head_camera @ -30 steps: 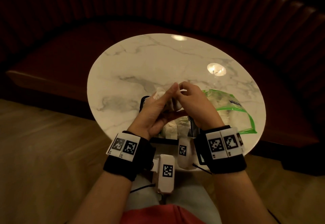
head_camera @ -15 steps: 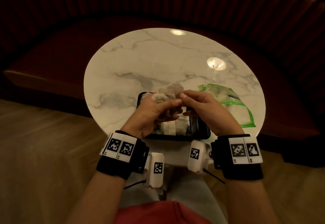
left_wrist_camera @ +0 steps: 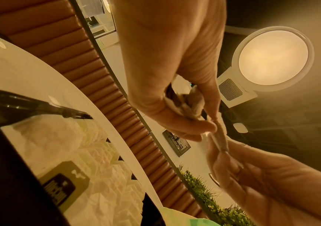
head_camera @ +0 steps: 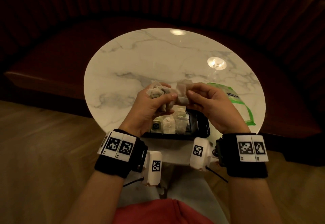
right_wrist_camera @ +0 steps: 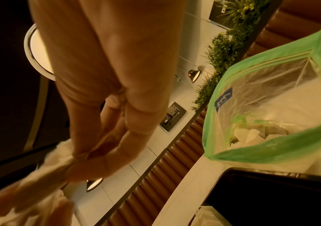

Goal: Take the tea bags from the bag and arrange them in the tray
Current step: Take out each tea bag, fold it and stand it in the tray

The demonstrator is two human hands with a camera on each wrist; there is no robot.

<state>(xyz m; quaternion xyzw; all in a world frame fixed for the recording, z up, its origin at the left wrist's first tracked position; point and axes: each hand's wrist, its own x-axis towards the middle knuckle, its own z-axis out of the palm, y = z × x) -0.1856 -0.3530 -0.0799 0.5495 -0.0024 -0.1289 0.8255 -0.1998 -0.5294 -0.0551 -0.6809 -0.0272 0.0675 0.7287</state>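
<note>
Both hands are raised above the black tray [head_camera: 202, 127] at the near edge of the round marble table [head_camera: 140, 62]. My left hand [head_camera: 154, 98] grips a clump of pale tea bags [head_camera: 157, 91]. My right hand [head_camera: 198, 94] pinches one tea bag [head_camera: 182, 91] at the clump's right side. The left wrist view shows that tea bag [left_wrist_camera: 220, 137] stretched between the two hands. Several tea bags [head_camera: 171, 123] stand in a row in the tray's left part; its right part is bare. The green-rimmed clear bag [head_camera: 237, 102] lies to the right, open, with more tea bags [right_wrist_camera: 252, 134] inside.
A dark red ribbed bench [head_camera: 52, 56] curves round the table's far side. Lamp reflections [head_camera: 216, 62] glare on the marble. Wooden floor [head_camera: 35, 144] lies to my left and right. My lap is under the near table edge.
My hands have risen and drawn slightly apart, the right one pulling a tea bag away from the clump in the left. The head view has tilted, so the table sits lower in frame.
</note>
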